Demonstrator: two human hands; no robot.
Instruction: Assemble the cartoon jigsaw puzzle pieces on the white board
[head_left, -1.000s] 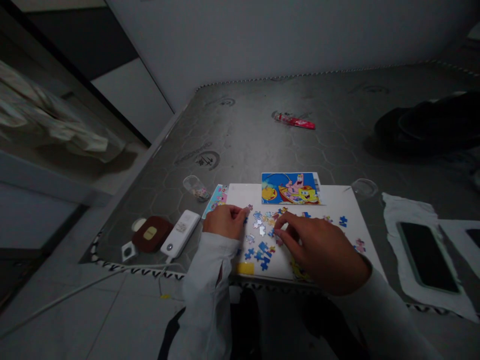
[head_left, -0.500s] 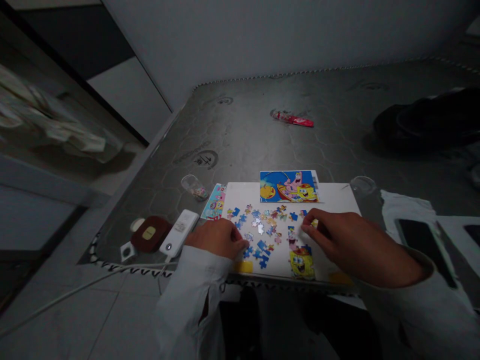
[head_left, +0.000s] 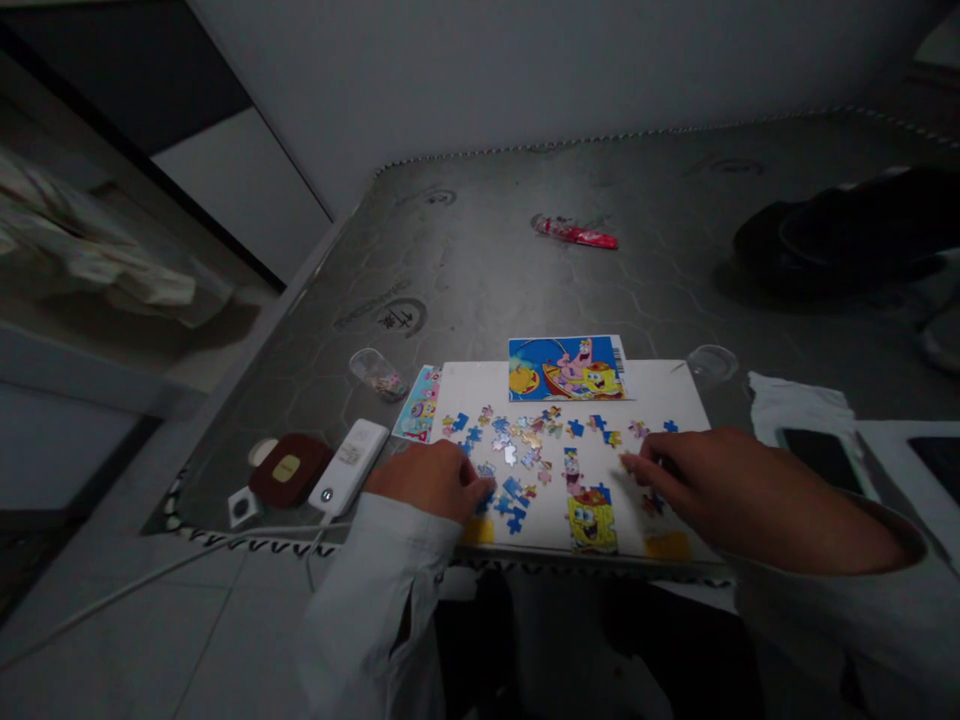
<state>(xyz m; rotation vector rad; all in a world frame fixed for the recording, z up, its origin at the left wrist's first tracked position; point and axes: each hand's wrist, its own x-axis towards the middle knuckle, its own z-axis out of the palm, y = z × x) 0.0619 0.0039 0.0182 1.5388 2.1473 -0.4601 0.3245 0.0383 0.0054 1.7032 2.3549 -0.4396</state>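
Observation:
A white board (head_left: 667, 395) lies at the near edge of a grey mattress, strewn with several loose jigsaw pieces (head_left: 525, 445). A joined yellow cartoon section (head_left: 592, 518) sits at the board's front. A colourful reference picture (head_left: 565, 367) lies at the board's far edge. My left hand (head_left: 427, 480) rests curled at the board's left front, fingertips at the blue pieces (head_left: 512, 498). My right hand (head_left: 724, 490) lies on the board's right side, its fingers pinched together over small pieces; what they hold is hidden.
A white power bank (head_left: 348, 466), a brown round case (head_left: 286, 470) and a small clear cup (head_left: 376, 372) lie left of the board. A dark phone (head_left: 821, 452) on white cloth is to the right. A red wrapper (head_left: 574, 233) and a dark bundle (head_left: 840, 235) sit farther back.
My right hand has slid from the middle of the board to its right side, uncovering the joined yellow section. My left hand drew back toward the front left corner.

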